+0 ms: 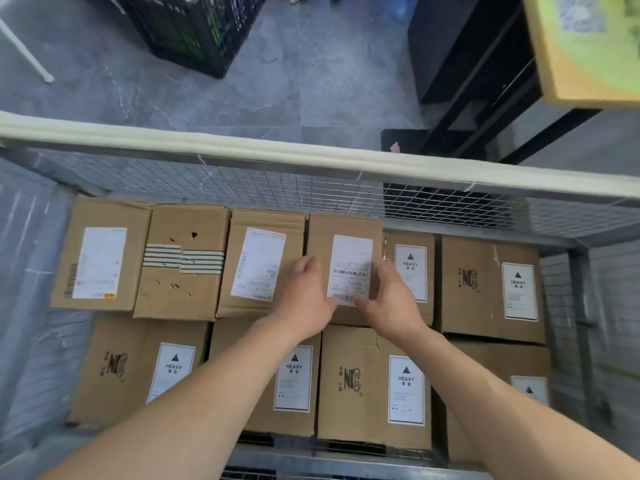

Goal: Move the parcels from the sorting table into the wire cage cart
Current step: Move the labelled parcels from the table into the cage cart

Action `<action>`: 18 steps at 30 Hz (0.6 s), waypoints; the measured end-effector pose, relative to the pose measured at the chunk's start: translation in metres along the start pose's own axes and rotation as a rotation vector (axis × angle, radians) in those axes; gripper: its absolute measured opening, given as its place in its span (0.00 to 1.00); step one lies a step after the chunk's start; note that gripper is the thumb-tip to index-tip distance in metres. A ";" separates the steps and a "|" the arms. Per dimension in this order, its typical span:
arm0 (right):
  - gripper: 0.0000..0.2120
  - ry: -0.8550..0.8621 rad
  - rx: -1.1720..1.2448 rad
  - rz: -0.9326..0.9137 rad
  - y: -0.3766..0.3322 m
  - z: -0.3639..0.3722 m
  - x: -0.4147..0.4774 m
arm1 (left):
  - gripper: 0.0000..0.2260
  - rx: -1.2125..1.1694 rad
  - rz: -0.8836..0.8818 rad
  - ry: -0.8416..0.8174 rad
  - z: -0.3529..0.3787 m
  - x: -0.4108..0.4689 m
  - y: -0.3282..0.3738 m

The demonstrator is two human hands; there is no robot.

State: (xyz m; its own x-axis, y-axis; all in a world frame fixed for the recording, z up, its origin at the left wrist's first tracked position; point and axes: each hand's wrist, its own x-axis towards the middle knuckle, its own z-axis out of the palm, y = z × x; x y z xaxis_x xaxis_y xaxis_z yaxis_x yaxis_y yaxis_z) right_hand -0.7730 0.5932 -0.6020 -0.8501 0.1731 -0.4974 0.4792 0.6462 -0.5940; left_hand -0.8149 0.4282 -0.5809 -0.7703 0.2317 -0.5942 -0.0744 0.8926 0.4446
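Grey stone tiles with pale veins are covering the floor (294, 81) of the room. A black plastic crate (194, 32) is standing on it at the far left, and a black metal rack (460, 71) is standing at the far right, next to a yellow-green carton (585, 46). Nearer, the wire cage cart (263, 185) is filling the lower part of the view, and a cream padded strip (173, 138) is running along its far rim. Inside the cart, brown cardboard boxes (485, 289) are lying side by side in two rows, several of them carrying white HEAVY labels.

The parcel (343, 230) is sitting in the far row, close to the far side of the cart, with other boxes on both its sides. The left hand (304, 296) is holding its left side: the fingers are curling down over the left edge, and the thumb is lying on the top face beside the barcode label (351, 268). The right hand (391, 299) is holding the right side, with its fingers bending over the right edge and its thumb pressing on the lower part of the label. Both hands are half closed around the parcel. Whether the parcel is resting fully or is a little lifted, one cannot tell.
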 end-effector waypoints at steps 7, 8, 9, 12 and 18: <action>0.22 0.020 -0.210 -0.058 -0.052 -0.051 -0.048 | 0.34 0.214 0.131 0.038 -0.064 -0.050 0.019; 0.21 0.027 -0.275 -0.062 -0.062 -0.061 -0.059 | 0.34 0.247 0.168 0.052 -0.076 -0.059 0.025; 0.22 0.044 -0.336 -0.068 -0.073 -0.072 -0.072 | 0.34 0.276 0.207 0.071 -0.089 -0.071 0.031; 0.22 0.129 -0.480 -0.087 -0.106 -0.104 -0.111 | 0.33 0.325 0.298 0.104 -0.124 -0.105 0.051; 0.23 0.377 -0.526 -0.024 -0.163 -0.165 -0.211 | 0.33 0.383 0.552 0.154 -0.187 -0.179 0.101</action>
State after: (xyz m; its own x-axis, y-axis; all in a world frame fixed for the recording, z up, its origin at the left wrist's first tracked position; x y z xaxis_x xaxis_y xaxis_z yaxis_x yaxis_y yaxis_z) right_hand -0.7078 0.5737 -0.2955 -0.9235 0.3413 -0.1751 0.3693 0.9144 -0.1657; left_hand -0.8031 0.4045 -0.3043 -0.7143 0.6594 -0.2343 0.5620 0.7400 0.3694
